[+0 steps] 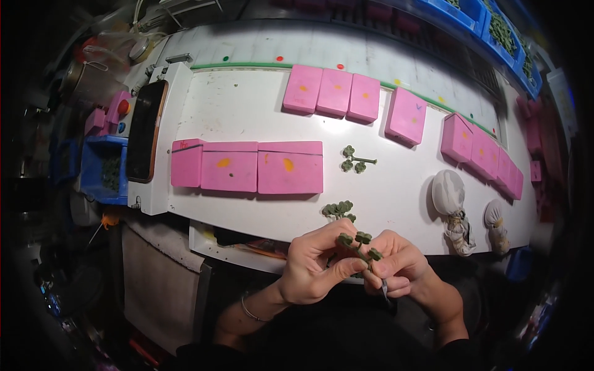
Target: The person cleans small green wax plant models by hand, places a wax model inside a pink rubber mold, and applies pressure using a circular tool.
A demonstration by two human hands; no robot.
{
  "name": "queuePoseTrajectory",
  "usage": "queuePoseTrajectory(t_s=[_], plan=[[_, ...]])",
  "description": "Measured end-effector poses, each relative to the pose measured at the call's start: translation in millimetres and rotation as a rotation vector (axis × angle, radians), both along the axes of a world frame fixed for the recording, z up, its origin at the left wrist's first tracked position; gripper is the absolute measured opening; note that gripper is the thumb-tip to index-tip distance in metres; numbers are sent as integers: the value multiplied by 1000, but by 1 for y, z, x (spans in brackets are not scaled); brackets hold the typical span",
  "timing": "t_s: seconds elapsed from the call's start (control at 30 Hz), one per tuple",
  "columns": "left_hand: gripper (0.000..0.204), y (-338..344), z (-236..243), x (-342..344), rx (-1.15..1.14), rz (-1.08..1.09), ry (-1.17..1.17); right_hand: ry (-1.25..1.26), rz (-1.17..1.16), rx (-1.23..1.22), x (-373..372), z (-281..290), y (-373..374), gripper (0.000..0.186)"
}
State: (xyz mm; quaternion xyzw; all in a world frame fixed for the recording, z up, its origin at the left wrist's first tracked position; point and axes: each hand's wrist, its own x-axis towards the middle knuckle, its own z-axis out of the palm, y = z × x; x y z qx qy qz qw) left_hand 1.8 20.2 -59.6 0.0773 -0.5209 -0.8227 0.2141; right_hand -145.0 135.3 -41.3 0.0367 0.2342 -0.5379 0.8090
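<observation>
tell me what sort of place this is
Probably a small-parts workshop bench: pink blocks sit in rows on a white worktop, blue bins hold many green pieces, and the left hand and right hand hold a green sprig.

Fingers (346,268) pinched, forearms (448,309) angled inward

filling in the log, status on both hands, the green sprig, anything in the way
Left hand and right hand pinching green sprig. Slim grey tool at right hand, partly hidden. More sprigs on table just beyond, not blocking.
</observation>
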Motion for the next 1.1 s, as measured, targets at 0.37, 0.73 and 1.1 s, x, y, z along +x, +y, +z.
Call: queuePoseTrajectory(t_s=[0.37, 0.73, 1.1], plan=[[17, 7, -10, -3, 262, 141, -168, 1221, -100, 23, 10, 16, 3, 12], [13, -6, -3, 5, 86, 177, -314, 914, 299, 72, 7, 15, 0, 15], [18, -30, -4, 3, 42, 141, -642, 1816, 443, -493, 70, -42, -12, 32]])
